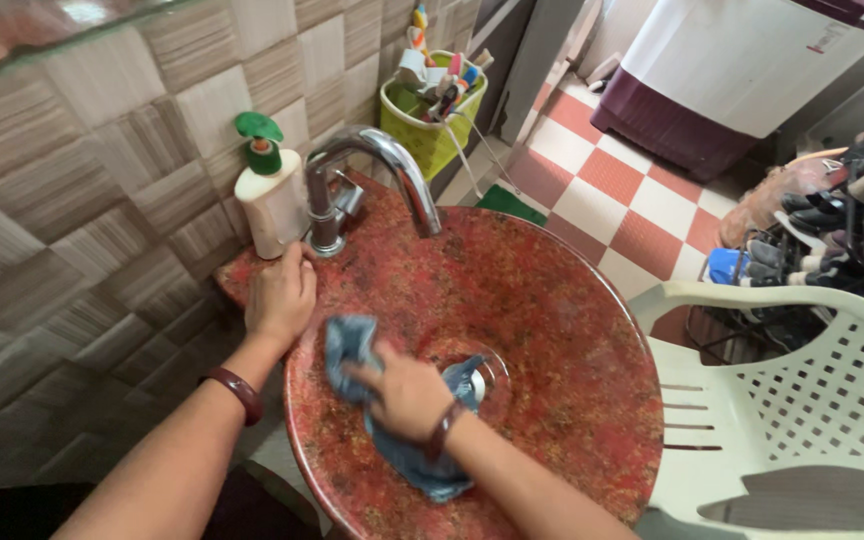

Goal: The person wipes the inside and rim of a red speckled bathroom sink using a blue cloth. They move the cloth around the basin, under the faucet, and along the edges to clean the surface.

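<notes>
A round red speckled basin (542, 300) fills the middle of the view, with a chrome tap (377, 165) arching over its far side. My right hand (407, 390) presses a blue-grey cloth (352, 345) flat against the basin's inner wall, close to the drain (482, 375). The cloth trails under my wrist toward the near rim. My left hand (280, 295) rests palm down on the basin's left rim, just in front of the tap's base. Each wrist wears a dark bangle.
A cream soap dispenser (272, 205) with a green pump stands left of the tap against the tiled wall. A green caddy (432, 125) of brushes hangs beyond. A white plastic chair (802, 400) stands right, with a shoe rack (842, 230) and washing machine (752, 70) behind.
</notes>
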